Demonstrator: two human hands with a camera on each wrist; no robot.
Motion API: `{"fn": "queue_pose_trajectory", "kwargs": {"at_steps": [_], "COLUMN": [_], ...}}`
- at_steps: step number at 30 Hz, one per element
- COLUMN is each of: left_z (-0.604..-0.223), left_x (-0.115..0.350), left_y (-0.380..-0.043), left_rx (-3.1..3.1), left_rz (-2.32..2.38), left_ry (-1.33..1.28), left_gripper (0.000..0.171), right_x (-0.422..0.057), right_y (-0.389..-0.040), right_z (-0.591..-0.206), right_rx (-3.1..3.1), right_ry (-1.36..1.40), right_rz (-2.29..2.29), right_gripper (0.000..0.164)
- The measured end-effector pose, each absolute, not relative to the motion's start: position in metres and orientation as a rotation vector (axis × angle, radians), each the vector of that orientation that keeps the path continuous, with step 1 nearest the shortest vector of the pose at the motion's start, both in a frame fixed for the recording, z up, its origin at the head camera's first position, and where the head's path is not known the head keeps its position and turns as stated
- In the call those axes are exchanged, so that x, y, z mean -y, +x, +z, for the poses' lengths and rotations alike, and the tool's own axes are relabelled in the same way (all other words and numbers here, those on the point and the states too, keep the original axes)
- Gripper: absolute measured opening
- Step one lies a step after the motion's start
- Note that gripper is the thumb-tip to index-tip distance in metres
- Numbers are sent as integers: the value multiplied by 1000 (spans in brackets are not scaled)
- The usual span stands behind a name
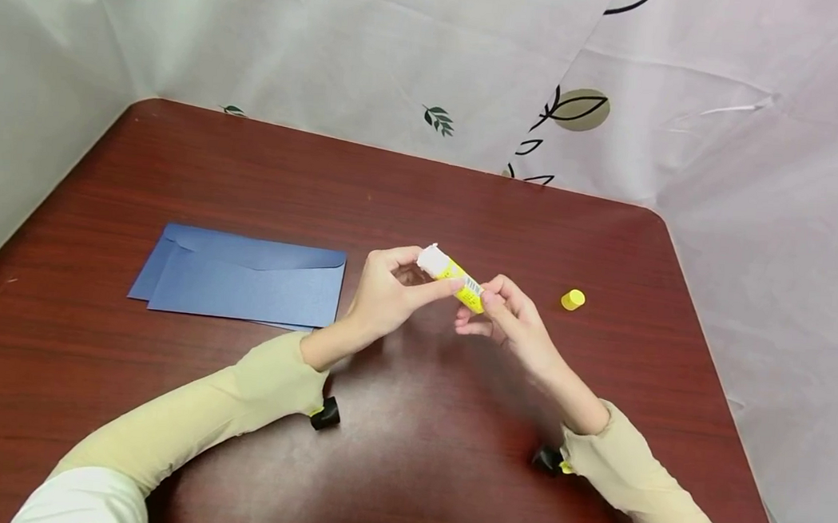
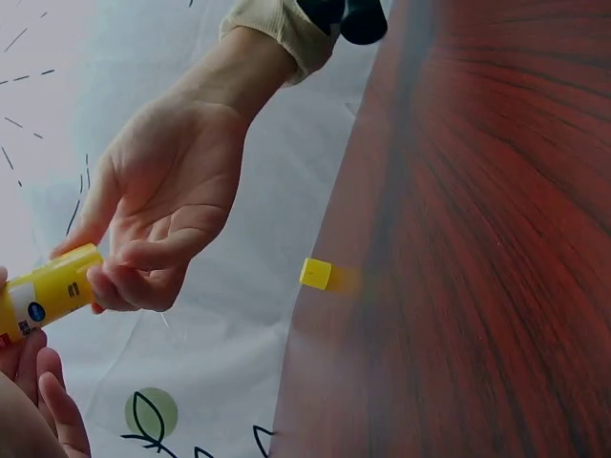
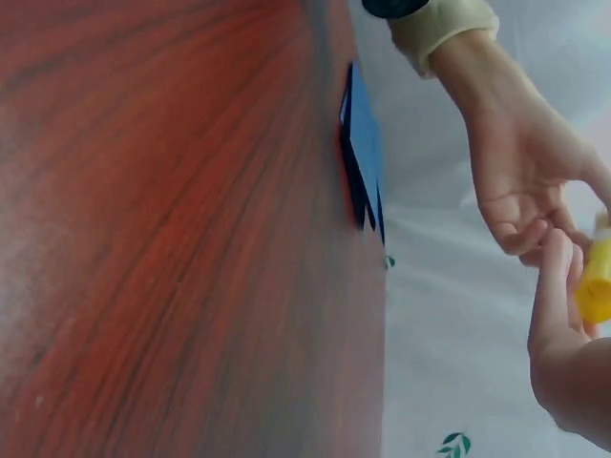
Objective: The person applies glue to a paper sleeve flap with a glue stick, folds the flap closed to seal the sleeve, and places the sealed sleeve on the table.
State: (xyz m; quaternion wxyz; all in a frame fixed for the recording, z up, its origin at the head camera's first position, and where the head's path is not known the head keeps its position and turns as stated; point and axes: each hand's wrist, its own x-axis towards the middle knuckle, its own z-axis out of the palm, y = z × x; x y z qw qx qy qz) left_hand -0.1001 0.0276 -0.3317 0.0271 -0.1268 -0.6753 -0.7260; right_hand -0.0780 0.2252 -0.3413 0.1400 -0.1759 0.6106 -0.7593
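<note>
A yellow glue stick (image 1: 466, 287) with its white end uncovered is held above the table, tilted with that end up to the left. My left hand (image 1: 381, 295) grips the tube's body between thumb and fingers near the white end. At the lower end, my right hand (image 1: 523, 324) pinches the yellow base, as the left wrist view also shows on the glue stick (image 2: 52, 294). The yellow cap (image 1: 573, 300) lies on the table to the right of the right hand, apart from it. In the right wrist view only part of the glue stick (image 3: 597, 281) shows.
Two overlapping blue envelopes (image 1: 245, 279) lie on the table left of my left hand. The dark red wooden table (image 1: 412, 485) has rounded far corners. White patterned cloth (image 1: 331, 48) hangs behind it and along the sides.
</note>
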Motion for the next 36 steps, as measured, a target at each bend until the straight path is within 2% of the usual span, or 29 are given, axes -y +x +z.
{"fn": "queue_pose_trajectory", "kwargs": {"at_steps": [2, 7, 14, 18, 23, 27, 31, 36], "left_z": [-332, -335, -335, -336, -335, -332, -330, -331], "left_x": [-28, -32, -39, -41, -36, -28, -21, -15], "left_y": [-100, -98, -95, -95, -95, -95, -95, -95], "left_rx": [2091, 2080, 1995, 1970, 1988, 2084, 2179, 2176], "left_rz": [-2236, -2231, -2254, -2269, -2184, -2025, -1879, -1790], "left_ry": [-364, -252, -249, -250, -299, -308, -312, -374], "left_gripper": [16, 16, 16, 19, 24, 24, 26, 27], "right_x": [-221, -214, -203, -201, -213, -239, -276, -316], "right_y": [-74, -70, -68, -70, -73, -80, -89, -96], "right_z": [-331, -334, -341, -342, -342, -340, -339, -334], "right_rx": [-1841, -2293, -2496, -2511, -2603, -2911, -3253, -3351], "right_ry": [-417, -316, -396, -407, -490, -495, -425, -215], "right_rz": [-2200, -2214, -2349, -2270, -1907, -1499, -1043, -612], "right_gripper": [6, 29, 32, 35, 44, 45, 44, 44]}}
